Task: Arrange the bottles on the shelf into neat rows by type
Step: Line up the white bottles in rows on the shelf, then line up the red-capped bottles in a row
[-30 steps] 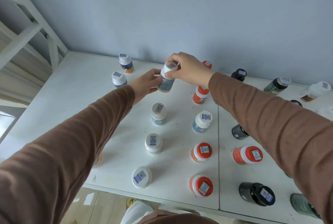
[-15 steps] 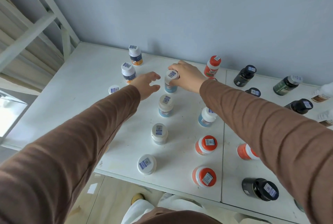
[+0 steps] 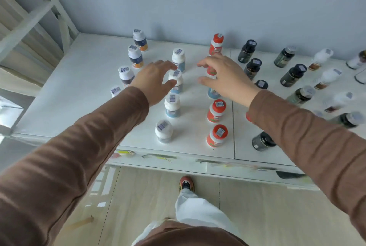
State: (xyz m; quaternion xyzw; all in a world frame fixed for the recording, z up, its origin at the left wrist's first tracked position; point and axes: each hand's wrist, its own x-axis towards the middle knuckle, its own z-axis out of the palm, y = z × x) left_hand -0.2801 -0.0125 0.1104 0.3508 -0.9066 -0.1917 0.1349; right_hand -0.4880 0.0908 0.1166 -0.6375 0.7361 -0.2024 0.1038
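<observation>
Up over the white shelf (image 3: 75, 91), the left hand (image 3: 153, 82) curls its thumb and fingers loosely around the cap of a white-capped blue-label bottle (image 3: 175, 81); whether it actually touches the cap I cannot tell. The right hand (image 3: 227, 79) hangs with fingers spread and bent, gripping nothing, above an orange bottle (image 3: 211, 71) and a blue-label one (image 3: 213, 93) that it partly hides. Around them, white-capped bottles stand in a column running from the back one (image 3: 178, 59) to the front one (image 3: 164, 131). Just right of that, orange-capped bottles (image 3: 216, 110) line up front to back. Dark bottles (image 3: 293, 75) stand well apart on the right, blurred at the edge. White-capped navy-label bottles (image 3: 135, 56) stand at the left.
</observation>
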